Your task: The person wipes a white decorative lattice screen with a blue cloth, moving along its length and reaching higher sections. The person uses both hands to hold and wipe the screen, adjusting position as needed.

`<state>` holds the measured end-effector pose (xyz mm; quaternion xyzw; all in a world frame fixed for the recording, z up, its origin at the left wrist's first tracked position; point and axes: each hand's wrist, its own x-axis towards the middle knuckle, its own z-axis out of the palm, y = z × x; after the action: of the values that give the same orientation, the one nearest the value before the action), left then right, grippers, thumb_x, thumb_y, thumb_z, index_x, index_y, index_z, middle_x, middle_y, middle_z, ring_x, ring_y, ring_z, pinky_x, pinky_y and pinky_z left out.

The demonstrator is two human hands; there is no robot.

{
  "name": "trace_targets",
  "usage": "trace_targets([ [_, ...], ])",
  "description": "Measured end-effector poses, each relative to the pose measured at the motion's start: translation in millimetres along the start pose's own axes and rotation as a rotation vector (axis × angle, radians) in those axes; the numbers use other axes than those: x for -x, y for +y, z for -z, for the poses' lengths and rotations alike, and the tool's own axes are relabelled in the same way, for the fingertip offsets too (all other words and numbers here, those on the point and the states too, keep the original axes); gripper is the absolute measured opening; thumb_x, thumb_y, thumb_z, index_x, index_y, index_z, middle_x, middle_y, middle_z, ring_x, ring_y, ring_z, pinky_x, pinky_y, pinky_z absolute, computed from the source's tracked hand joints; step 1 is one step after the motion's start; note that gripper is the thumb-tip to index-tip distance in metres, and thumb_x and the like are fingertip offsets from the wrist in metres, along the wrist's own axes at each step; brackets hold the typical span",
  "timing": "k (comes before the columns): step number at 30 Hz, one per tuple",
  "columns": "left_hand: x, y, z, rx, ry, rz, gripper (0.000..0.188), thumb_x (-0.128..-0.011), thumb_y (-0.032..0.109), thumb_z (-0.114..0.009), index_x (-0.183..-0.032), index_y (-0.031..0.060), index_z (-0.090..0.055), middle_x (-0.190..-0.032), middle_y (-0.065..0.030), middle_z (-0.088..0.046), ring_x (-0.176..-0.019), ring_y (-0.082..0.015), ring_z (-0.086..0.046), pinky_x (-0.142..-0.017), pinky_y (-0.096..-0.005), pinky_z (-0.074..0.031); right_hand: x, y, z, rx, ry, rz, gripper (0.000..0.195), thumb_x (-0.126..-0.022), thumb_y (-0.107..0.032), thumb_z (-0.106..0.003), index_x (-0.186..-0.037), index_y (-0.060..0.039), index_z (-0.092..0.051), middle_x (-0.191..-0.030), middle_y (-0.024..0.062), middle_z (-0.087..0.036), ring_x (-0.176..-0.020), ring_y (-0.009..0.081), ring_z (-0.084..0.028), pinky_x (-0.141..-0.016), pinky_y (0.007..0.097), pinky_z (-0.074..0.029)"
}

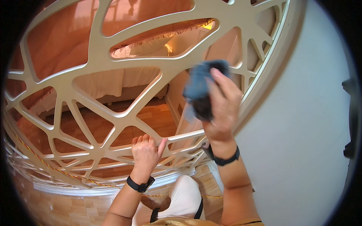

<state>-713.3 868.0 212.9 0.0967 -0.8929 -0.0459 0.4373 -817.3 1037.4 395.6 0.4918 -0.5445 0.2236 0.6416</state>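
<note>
A cream-white openwork lattice screen (171, 64) with irregular cutouts stands before me. My left hand (145, 151) rests at a lower bar of it, the fingers curled over the bar and the thumb to the right. A blue and dark cloth (196, 80), bunched and blurred, is gripped in my right hand (224, 110) near the screen's right side. Whether the cloth touches the lattice cannot be told from here. Each wrist wears a black band.
A pale wall (294, 121) runs along the right. Through the cutouts show a reddish curtain (60, 42), a bed with white bedding (106, 82) and a wooden floor (157, 114). A red-and-yellow twisted cord (66, 173) trails across the screen's lower part towards my legs.
</note>
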Motion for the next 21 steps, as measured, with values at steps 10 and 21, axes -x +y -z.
trace_targets([
  [10, 4.3, -4.6, -7.1, -0.020, 0.072, -0.042, 0.051, -0.091, 0.047, -0.075, -0.064, 0.0040, -0.066, -0.075, -0.0121, -0.066, -0.074, -0.0298, -0.067, -0.081, -0.0438, -0.052, 7.7, 73.4, -28.5, 0.065, 0.004, 0.116, 0.025, -0.086, -0.004, -0.072, -0.106, -0.0119, -0.059, -0.130, 0.0075, -0.070, -0.120, 0.0286, -0.066, -0.108, 0.0461, -0.051],
  [21, 4.9, -1.5, -3.0, 0.037, 0.040, -0.014, 0.048, -0.090, 0.046, -0.076, -0.070, 0.0023, -0.068, -0.078, -0.0139, -0.067, -0.077, -0.0301, -0.068, -0.084, -0.0465, -0.053, 9.1, 86.2, -3.2, -0.056, -0.030, -0.085, 0.052, -0.072, -0.002, -0.085, -0.117, -0.0065, -0.058, -0.128, 0.0122, -0.071, -0.118, 0.0363, -0.067, -0.109, 0.0502, -0.051],
])
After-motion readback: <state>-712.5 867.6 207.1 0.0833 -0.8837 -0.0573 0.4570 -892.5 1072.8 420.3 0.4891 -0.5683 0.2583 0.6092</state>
